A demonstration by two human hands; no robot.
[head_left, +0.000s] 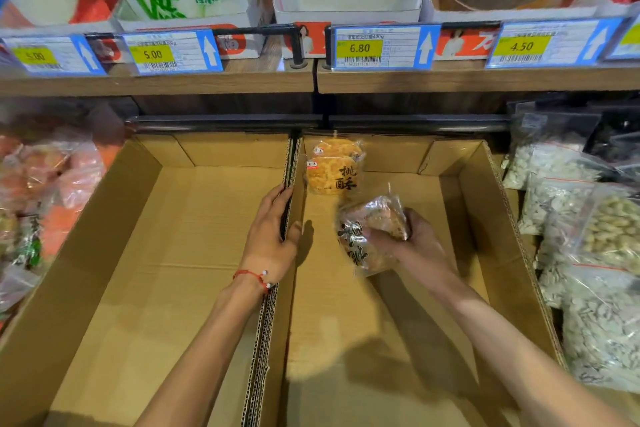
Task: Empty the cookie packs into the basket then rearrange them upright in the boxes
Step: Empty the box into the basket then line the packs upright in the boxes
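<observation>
Two open cardboard boxes sit side by side on the lower shelf: the left box (145, 253) and the right box (460, 218). One or two clear cookie packs (334, 166) with black lettering stand upright against the right box's far left corner. My right hand (412, 236) grips another cookie pack (372, 232) just above the right box's floor, in front of the standing packs. My left hand (273, 229) grips the double cardboard wall between the two boxes, thumb on the right side. The left box holds nothing. No basket is in view.
Clear bags of seeds and nuts (588, 236) are stacked right of the boxes. Pinkish snack bags (45, 177) lie to the left. A wooden shelf edge with price tags (381, 47) runs overhead, with white and red packages above it.
</observation>
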